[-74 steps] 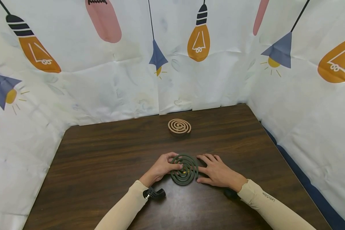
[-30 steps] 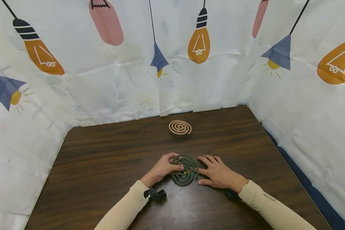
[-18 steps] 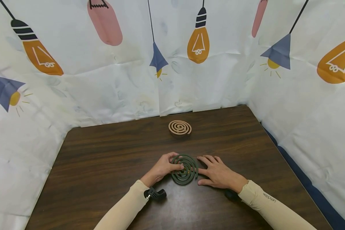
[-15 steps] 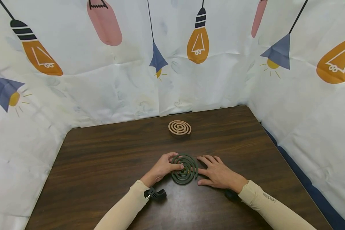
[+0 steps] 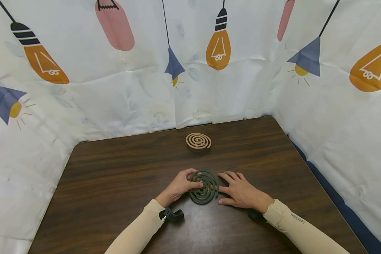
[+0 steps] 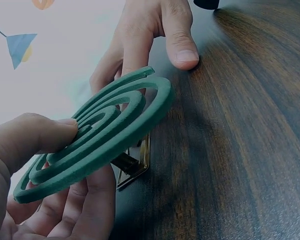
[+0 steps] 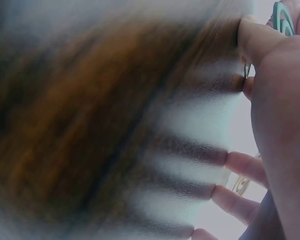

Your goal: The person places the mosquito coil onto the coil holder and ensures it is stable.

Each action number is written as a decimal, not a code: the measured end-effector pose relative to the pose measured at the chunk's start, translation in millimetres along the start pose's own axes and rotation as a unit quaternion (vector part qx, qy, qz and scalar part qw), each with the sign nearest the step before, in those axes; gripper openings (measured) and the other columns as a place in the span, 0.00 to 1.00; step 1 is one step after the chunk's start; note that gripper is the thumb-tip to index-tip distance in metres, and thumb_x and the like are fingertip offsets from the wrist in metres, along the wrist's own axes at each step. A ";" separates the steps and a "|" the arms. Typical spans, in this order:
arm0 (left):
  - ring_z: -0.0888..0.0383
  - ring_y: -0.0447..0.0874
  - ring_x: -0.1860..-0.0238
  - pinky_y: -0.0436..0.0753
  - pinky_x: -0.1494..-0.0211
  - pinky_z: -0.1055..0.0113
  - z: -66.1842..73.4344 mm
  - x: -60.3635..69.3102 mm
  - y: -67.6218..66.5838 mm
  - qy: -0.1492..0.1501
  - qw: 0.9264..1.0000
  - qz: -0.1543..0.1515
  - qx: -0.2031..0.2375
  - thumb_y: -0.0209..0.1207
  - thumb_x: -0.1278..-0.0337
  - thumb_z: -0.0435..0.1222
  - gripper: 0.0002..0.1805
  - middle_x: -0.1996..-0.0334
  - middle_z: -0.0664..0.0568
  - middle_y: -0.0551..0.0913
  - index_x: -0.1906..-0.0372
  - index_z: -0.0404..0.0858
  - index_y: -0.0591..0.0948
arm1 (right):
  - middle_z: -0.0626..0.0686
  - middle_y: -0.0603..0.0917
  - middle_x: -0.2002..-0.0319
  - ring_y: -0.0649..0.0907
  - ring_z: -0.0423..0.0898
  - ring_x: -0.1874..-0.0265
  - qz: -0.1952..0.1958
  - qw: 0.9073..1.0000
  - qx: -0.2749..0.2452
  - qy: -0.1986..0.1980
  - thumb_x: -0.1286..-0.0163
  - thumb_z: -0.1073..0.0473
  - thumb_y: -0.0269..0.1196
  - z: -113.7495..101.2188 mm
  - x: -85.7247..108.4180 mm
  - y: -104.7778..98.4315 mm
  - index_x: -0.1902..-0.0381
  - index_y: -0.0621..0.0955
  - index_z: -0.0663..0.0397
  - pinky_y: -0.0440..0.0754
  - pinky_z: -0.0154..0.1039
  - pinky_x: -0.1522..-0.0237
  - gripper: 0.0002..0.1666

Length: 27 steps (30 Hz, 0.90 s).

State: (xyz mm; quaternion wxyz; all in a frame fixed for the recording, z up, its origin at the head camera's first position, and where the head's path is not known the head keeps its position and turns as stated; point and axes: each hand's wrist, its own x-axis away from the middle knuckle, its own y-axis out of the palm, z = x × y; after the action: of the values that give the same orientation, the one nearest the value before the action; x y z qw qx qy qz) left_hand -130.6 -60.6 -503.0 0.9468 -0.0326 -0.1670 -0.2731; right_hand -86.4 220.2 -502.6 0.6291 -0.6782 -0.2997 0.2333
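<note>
My left hand [image 5: 177, 186] pinches a dark green mosquito coil [image 5: 202, 202], thumb on top near its centre and fingers beneath. In the left wrist view the coil [image 6: 121, 139] is tilted, its near side raised above the table. Under it a small shiny gold-coloured metal stand [image 6: 144, 159] sits on the wood, mostly hidden by the coil. My right hand [image 5: 241, 191] rests on the table just right of the coil, fingers spread, index finger reaching to the stand; whether it touches the stand I cannot tell.
A tan mosquito coil [image 5: 198, 141] lies farther back, near the far edge of the dark wooden table [image 5: 120, 165], seemingly raised a little above its surface. A white patterned curtain [image 5: 130, 95] stands behind and at both sides. Black wrist devices [image 5: 172, 214] are worn under the wrists.
The head view has tilted very slightly. Both hands and the green coil keep practically the same places, the left thumb still near the coil's centre.
</note>
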 end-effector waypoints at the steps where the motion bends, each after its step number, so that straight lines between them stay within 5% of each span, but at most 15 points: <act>1: 0.64 0.89 0.64 0.88 0.61 0.69 -0.4 0.0 0.1 0.000 1.000 0.000 0.001 0.70 0.42 0.29 0.26 0.61 0.52 0.89 0.39 0.30 0.76 | 0.57 0.64 0.22 0.68 0.59 0.26 0.000 1.000 0.000 0.000 0.25 0.26 0.51 -0.1 0.0 -0.1 0.24 0.70 0.24 0.74 0.64 0.36 0.35; 11: 0.65 0.88 0.64 0.87 0.60 0.71 -3.1 0.6 0.9 0.008 1.000 0.011 -0.016 0.70 0.41 0.30 0.25 0.57 0.45 0.90 0.40 0.29 0.76 | 0.57 0.64 0.21 0.67 0.59 0.25 -0.002 1.000 -0.008 0.004 0.25 0.26 0.51 -0.3 -0.5 0.4 0.24 0.70 0.24 0.73 0.64 0.35 0.35; 18: 0.65 0.87 0.65 0.87 0.61 0.71 -3.6 0.7 1.0 0.004 1.000 0.011 -0.015 0.70 0.42 0.31 0.25 0.62 0.53 0.90 0.41 0.30 0.77 | 0.57 0.63 0.21 0.67 0.60 0.25 -0.006 1.000 -0.009 0.004 0.25 0.26 0.50 -0.9 -0.8 0.9 0.24 0.70 0.24 0.72 0.64 0.35 0.35; 27: 0.64 0.87 0.66 0.86 0.62 0.71 -3.1 0.8 1.0 0.004 1.000 0.010 -0.020 0.71 0.41 0.32 0.25 0.60 0.49 0.90 0.41 0.29 0.76 | 0.57 0.64 0.21 0.67 0.60 0.26 -0.003 1.000 -0.009 0.004 0.25 0.26 0.51 -0.8 -0.2 1.5 0.24 0.70 0.24 0.72 0.64 0.35 0.35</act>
State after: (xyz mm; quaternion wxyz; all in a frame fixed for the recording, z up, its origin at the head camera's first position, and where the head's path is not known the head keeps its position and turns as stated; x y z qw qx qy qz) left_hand -128.5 -60.6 -505.7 0.9492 -0.0523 -0.1576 -0.2674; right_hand -85.8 219.4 -503.9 0.6249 -0.6841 -0.3010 0.2259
